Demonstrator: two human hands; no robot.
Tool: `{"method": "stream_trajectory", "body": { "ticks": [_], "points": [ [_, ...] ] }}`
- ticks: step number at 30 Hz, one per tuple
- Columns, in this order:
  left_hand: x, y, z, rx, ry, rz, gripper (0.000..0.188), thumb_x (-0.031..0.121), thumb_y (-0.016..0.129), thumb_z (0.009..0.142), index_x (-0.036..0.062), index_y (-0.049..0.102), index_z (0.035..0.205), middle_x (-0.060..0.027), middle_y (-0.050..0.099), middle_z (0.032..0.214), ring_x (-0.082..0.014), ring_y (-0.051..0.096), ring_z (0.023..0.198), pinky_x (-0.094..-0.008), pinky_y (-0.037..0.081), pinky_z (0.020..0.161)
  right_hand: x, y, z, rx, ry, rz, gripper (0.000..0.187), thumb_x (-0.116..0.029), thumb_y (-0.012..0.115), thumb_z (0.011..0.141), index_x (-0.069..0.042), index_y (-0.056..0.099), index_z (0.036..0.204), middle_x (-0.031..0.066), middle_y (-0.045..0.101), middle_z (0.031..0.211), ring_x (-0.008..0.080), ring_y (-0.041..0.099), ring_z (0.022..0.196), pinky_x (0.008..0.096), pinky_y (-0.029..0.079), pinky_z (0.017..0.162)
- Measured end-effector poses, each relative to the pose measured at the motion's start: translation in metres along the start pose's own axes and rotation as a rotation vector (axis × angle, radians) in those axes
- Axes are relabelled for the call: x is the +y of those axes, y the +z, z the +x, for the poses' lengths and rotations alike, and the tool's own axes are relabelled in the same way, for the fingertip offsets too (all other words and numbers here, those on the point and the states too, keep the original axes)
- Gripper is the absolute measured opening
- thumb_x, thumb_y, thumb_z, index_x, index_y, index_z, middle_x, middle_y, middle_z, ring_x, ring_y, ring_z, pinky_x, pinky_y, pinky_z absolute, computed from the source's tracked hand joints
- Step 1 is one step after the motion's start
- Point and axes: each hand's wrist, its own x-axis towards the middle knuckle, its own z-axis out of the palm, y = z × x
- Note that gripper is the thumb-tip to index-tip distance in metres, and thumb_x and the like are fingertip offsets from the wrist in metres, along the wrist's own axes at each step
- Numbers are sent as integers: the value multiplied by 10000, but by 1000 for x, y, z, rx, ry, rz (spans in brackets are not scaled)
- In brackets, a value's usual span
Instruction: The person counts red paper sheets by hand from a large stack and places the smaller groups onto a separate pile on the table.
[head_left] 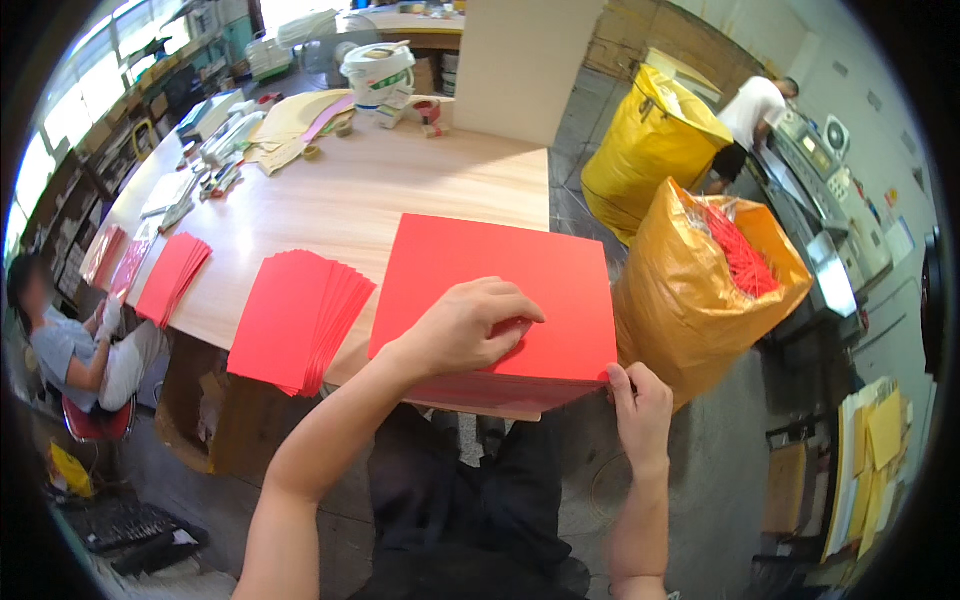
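A tall, squared stack of red paper sheets [480, 250] sits at the table's front edge before me. My left hand [475, 322] rests on top of it, fingers loosely bent and apart from the thumb, with nothing seen in them. At the stack's near right corner my right hand [641, 400] pinches the edge of red paper between thumb and fingers. How many sheets it grips cannot be made out. Left of the stack lies a fanned pile of red sheets [290, 315], and beyond it a smaller red pile [172, 275].
An orange sack [690, 310] of red strips stands right of the table, a yellow sack [645, 150] behind it. A white bucket [380, 77] and tape rolls sit at the back, near a pillar [520, 70]. One person sits far left; another stands at a machine.
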Motion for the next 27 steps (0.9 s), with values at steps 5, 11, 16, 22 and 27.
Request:
{"method": "stream_trajectory", "body": {
  "ticks": [5, 11, 16, 22, 27],
  "points": [
    [1, -2, -2, 0, 21, -7, 258, -2, 753, 904, 77, 783, 1148, -115, 752, 1261, -320, 696, 1222, -445, 581, 1018, -59, -24, 22, 13, 57, -112, 493, -313, 702, 1089, -26, 487, 750, 198, 519, 679, 412, 546, 621, 501, 432, 601],
    [2, 0, 1, -26, 42, 11, 269, 68, 790, 932, 91, 786, 1199, -129, 717, 1380, -336, 668, 1302, -465, 558, 1076, -71, 22, 33, 162, 119, 477, 419, -243, 746, 1062, -56, 485, 792, 88, 535, 661, 210, 558, 552, 406, 441, 539],
    [5, -2, -2, -53, -18, -28, 425, 259, 884, 913, 109, 779, 1296, -156, 682, 1433, -357, 648, 1354, -476, 536, 1114, -79, 18, 34, 123, 233, 867, 376, -186, 677, 1102, -85, 513, 780, -19, 567, 678, 37, 547, 615, 273, 425, 525],
    [10, -9, 2, -92, 59, -60, 636, 399, 981, 788, 119, 779, 1322, -159, 651, 1462, -361, 643, 1362, -494, 532, 1122, -70, 5, 45, -79, 435, 1370, 399, -218, 642, 1111, -98, 527, 748, 39, 584, 661, 153, 616, 589, 304, 471, 529],
    [-1, -5, -1, -72, 77, -93, 665, 328, 1019, 738, 133, 771, 1323, -139, 657, 1407, -324, 669, 1305, -471, 552, 1096, -68, 6, 46, -81, 428, 1393, 403, -231, 646, 1108, -110, 524, 744, 38, 581, 652, 171, 641, 585, 296, 470, 524]
  ]
}}
